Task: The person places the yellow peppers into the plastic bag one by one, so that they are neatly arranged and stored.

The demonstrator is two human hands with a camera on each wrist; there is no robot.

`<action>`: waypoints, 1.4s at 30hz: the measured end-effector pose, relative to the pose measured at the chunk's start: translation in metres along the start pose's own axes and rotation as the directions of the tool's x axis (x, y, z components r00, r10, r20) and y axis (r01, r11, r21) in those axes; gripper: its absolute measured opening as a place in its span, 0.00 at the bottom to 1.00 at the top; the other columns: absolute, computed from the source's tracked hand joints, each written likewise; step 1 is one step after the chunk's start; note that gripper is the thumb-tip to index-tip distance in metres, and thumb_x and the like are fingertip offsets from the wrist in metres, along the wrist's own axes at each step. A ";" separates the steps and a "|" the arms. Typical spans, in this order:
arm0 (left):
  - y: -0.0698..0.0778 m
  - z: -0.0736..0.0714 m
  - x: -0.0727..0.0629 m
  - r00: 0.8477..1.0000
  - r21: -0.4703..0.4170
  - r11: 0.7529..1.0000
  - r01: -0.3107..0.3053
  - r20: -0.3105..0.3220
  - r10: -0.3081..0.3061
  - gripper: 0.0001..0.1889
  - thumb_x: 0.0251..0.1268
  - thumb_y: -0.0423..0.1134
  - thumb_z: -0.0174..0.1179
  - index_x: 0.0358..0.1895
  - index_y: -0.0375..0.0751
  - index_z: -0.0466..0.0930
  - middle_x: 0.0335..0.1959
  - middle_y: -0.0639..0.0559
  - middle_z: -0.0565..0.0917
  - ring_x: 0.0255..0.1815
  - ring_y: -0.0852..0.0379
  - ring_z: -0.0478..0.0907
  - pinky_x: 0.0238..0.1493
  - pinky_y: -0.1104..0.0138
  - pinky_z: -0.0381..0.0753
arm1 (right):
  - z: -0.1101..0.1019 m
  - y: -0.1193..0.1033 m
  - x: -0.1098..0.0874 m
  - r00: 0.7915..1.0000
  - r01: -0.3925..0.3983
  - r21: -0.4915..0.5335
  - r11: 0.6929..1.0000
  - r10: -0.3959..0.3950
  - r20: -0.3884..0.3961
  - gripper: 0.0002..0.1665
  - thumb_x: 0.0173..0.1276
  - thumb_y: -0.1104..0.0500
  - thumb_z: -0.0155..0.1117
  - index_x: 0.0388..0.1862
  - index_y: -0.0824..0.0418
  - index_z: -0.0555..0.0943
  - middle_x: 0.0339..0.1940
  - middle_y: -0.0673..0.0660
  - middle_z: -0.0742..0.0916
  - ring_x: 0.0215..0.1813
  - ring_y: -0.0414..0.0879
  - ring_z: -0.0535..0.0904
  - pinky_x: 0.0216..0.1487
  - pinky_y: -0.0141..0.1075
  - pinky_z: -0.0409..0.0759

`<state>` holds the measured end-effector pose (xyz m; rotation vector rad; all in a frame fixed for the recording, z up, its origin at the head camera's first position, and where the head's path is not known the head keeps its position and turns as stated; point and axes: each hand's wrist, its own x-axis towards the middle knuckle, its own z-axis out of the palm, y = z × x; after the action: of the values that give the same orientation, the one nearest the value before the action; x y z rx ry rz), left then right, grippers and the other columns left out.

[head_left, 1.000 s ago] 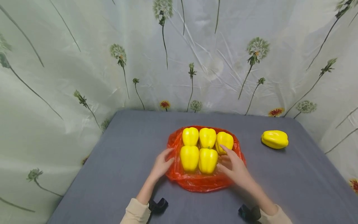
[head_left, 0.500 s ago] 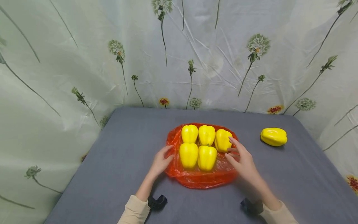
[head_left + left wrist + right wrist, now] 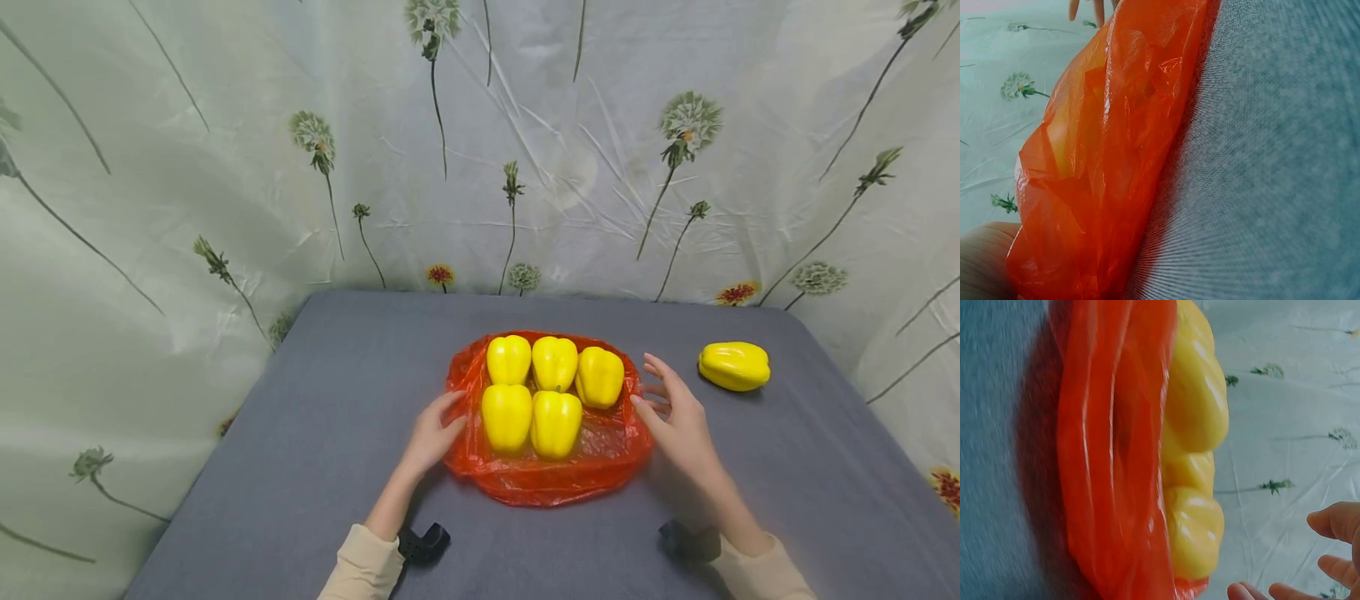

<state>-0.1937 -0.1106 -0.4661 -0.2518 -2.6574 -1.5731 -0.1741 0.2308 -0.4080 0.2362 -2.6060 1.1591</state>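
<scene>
A low, wide-open red plastic bag (image 3: 540,487) rests on the table. Several yellow bell peppers (image 3: 506,419) stand in it in two rows, three at the back. My left hand (image 3: 429,437) holds the bag's left rim; in the left wrist view the bag's wall (image 3: 1129,125) hides the tips of that hand. Just outside the right rim is my right hand (image 3: 684,433), thumb and fingers spread, with nothing between them. In the right wrist view, its fingers (image 3: 1341,569) are apart from the peppers in the bag.
One more yellow bell pepper (image 3: 735,367) lies on its side at the back right, beyond my right hand. Grey cloth covers the table (image 3: 315,450). A pale curtain (image 3: 480,150) printed with dandelions hangs along its back edge. A black wrist camera (image 3: 423,544) sits below my left wrist.
My right hand has moved right, from over the right-hand pepper in the bag to outside the right rim. My left hand keeps its place at the left rim.
</scene>
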 end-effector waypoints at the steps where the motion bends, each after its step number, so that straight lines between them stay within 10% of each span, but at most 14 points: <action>1: 0.000 0.000 0.000 1.000 -0.002 1.000 0.001 0.000 -0.001 0.23 0.63 0.33 0.53 0.63 0.33 0.69 0.65 0.34 0.71 0.68 0.36 0.64 0.68 0.44 0.62 | -0.002 0.001 0.000 1.000 -0.010 -0.002 1.000 0.010 -0.006 0.37 0.67 0.62 0.58 0.73 0.56 0.57 0.64 0.66 0.73 0.54 0.59 0.79 0.49 0.52 0.80; 7: -0.001 0.000 0.000 1.000 0.001 1.000 0.009 0.007 -0.009 0.23 0.64 0.34 0.53 0.63 0.35 0.69 0.65 0.35 0.70 0.69 0.36 0.63 0.68 0.44 0.63 | -0.015 0.005 0.003 0.998 -0.016 -0.013 1.000 0.015 -0.065 0.36 0.67 0.60 0.57 0.73 0.57 0.57 0.64 0.68 0.73 0.53 0.58 0.79 0.49 0.52 0.79; 10: -0.001 0.000 0.000 1.000 0.002 1.000 0.004 0.003 -0.004 0.23 0.64 0.34 0.53 0.63 0.35 0.69 0.65 0.35 0.71 0.68 0.36 0.64 0.68 0.44 0.63 | -0.019 0.009 0.004 0.995 -0.025 -0.021 0.999 0.023 -0.095 0.36 0.67 0.61 0.58 0.72 0.57 0.59 0.62 0.68 0.74 0.50 0.46 0.81 0.46 0.30 0.83; 14: -0.002 0.001 0.000 1.000 0.004 1.000 0.003 -0.003 -0.003 0.23 0.63 0.34 0.53 0.63 0.35 0.70 0.64 0.36 0.72 0.68 0.37 0.65 0.67 0.44 0.64 | -0.023 0.016 0.006 0.991 -0.053 -0.018 0.998 0.050 -0.121 0.36 0.67 0.59 0.58 0.72 0.57 0.59 0.62 0.68 0.74 0.48 0.38 0.80 0.41 0.05 0.65; 20: -0.003 0.002 -0.001 1.000 0.009 1.000 0.007 -0.002 -0.007 0.23 0.64 0.34 0.53 0.63 0.35 0.70 0.64 0.35 0.71 0.68 0.37 0.65 0.67 0.44 0.64 | -0.030 0.026 0.008 0.984 -0.095 -0.024 0.995 0.090 -0.151 0.35 0.67 0.59 0.58 0.72 0.58 0.59 0.62 0.69 0.74 0.41 0.13 0.67 0.39 0.05 0.64; 27: -0.004 0.002 0.000 1.000 0.002 1.000 -0.001 0.001 0.001 0.23 0.64 0.34 0.53 0.63 0.36 0.69 0.65 0.35 0.71 0.68 0.37 0.64 0.67 0.43 0.63 | -0.039 0.033 0.011 0.971 -0.193 -0.071 0.979 0.180 -0.157 0.35 0.69 0.56 0.55 0.72 0.60 0.57 0.64 0.70 0.73 0.52 0.60 0.78 0.41 0.16 0.77; 42: -0.005 0.002 0.002 1.000 0.004 1.000 -0.006 0.002 0.006 0.23 0.63 0.33 0.53 0.63 0.35 0.69 0.65 0.35 0.71 0.68 0.37 0.65 0.67 0.44 0.64 | -0.055 0.053 0.013 0.934 -0.329 -0.129 0.935 0.302 -0.193 0.36 0.70 0.56 0.51 0.72 0.67 0.55 0.63 0.76 0.71 0.53 0.67 0.77 0.29 0.08 0.58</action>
<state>-0.1966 -0.1113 -0.4713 -0.2609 -2.6582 -1.5668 -0.1903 0.3064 -0.4058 -0.3163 -2.6266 1.0036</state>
